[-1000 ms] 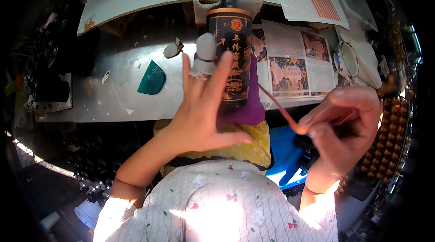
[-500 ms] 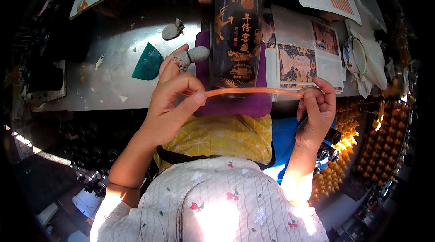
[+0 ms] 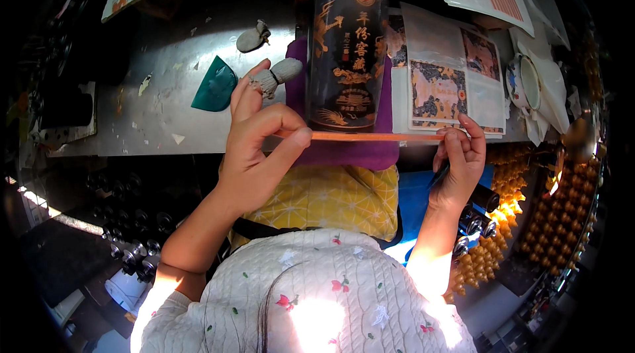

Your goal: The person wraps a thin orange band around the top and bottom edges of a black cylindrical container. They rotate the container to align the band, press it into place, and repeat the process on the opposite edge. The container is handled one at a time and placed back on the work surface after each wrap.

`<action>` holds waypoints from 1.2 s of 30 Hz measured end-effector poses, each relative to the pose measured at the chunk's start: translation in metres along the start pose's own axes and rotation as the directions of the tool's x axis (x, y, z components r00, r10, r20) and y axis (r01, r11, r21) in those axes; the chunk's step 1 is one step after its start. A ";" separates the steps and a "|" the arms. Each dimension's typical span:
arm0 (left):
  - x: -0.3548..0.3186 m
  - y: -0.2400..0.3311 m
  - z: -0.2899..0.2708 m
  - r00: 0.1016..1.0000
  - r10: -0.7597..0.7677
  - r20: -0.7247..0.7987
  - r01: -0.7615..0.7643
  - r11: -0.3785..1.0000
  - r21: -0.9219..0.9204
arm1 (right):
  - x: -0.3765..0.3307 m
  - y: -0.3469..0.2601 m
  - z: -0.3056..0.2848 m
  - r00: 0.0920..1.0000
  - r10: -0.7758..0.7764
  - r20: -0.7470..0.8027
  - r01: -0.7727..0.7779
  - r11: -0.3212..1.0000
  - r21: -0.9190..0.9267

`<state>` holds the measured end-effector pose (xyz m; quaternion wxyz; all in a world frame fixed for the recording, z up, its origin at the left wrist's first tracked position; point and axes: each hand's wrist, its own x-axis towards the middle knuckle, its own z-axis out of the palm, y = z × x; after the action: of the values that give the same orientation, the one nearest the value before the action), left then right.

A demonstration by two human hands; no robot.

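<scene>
Between my hands stretches a thin orange strip (image 3: 377, 136), straight and level, just in front of the lower end of a black cylindrical bottle (image 3: 347, 55) with gold decoration and an orange rim. My left hand (image 3: 261, 141) pinches the strip's left end between thumb and forefinger. At its raised fingers is a grey cloth finger cover (image 3: 281, 76), bound with a dark band. My right hand (image 3: 461, 158) pinches the other end; a dark, slim thing (image 3: 439, 173) shows by its palm, its kind unclear. Under the bottle lies a purple cloth (image 3: 357, 154).
Left of the bottle, a green half-round scraper (image 3: 215, 85) and a grey cloth bundle (image 3: 253, 37) lie on the metal table (image 3: 159, 125). Printed decal sheets (image 3: 438, 91) and a white bowl (image 3: 524, 82) are at right. Gold studded pieces (image 3: 486, 257) stand below right.
The strip has gone from slightly bowed to straight. My left hand has shifted a little to the right, and my right hand slightly left.
</scene>
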<state>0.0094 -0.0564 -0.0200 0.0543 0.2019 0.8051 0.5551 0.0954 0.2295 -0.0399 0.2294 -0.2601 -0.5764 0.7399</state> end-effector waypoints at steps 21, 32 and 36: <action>0.005 -0.024 -0.007 0.993 0.085 -0.084 -0.063 0.971 0.232 | 0.008 0.008 -0.002 0.999 0.021 -0.030 -0.022 0.998 -0.050; -0.057 -0.012 0.042 0.938 0.330 -0.108 -0.240 0.841 0.485 | 0.008 0.005 -0.004 1.000 -0.005 -0.025 0.002 0.993 -0.120; -0.060 -0.014 0.039 0.980 0.190 -0.053 -0.135 0.842 0.522 | 0.010 0.008 -0.005 0.998 -0.039 -0.047 0.032 0.991 -0.127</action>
<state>0.0728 -0.0500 -0.0557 -0.0903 0.2479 0.9058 0.3315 0.0908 0.2380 -0.0500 0.2399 -0.2821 -0.6206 0.6912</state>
